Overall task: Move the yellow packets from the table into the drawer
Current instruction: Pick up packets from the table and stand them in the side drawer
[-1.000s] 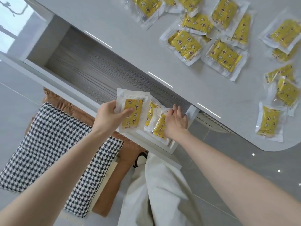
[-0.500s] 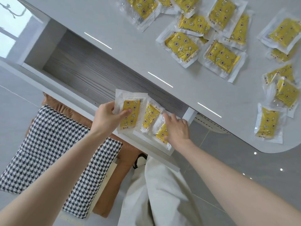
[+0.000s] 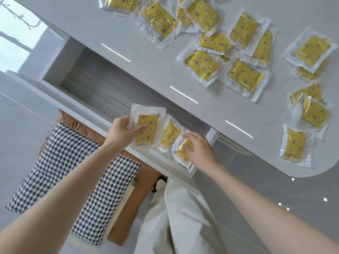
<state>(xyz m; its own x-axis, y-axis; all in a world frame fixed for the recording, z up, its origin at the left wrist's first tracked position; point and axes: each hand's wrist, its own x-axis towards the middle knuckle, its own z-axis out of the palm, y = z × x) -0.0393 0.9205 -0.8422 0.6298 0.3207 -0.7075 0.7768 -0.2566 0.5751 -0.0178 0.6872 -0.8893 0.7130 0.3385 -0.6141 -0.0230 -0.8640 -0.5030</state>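
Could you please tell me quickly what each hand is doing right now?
Left hand: holds a yellow packet over the drawer.
Right hand: touches another packet; grip cannot be told.
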